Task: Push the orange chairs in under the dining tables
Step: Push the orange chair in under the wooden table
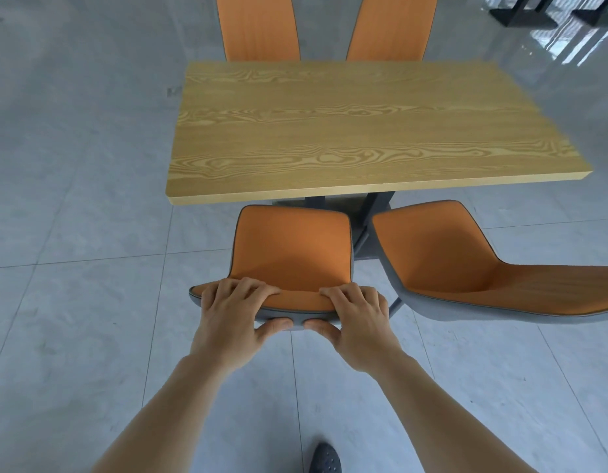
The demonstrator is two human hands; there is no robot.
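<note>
At six o'clock, nearest the camera, the toe of a dark perforated shoe (324,459) stood on the pale tiled floor (74,336). Two bare forearms reached up and forward from the bottom edge, converging toward the centre.

The left hand (232,322) and right hand (355,327) sat side by side on the top edge of the near chair's backrest (289,254), both wrists bent slightly down. Each hand gripped that edge: the fingers (241,288) curled over onto the orange inner face, while both thumbs pressed the grey outer shell underneath, their tips almost meeting.

This chair stood at the centre, facing twelve o'clock, its seat reaching to the near edge of the dining table (364,131), with the seat's front not clearly under the top. Just beside it, at three o'clock, a second orange chair (466,261) was turned at an angle, its backrest spreading toward the right edge, standing out from the table.

Beyond, the wood-grain tabletop lay bare, carried on a dark metal pedestal (371,213). At twelve o'clock, two more orange backrests, one left (258,29) and one right (391,29), rose behind the far edge. At one to two o'clock, dark table bases (521,15) stood on the glossy floor.
</note>
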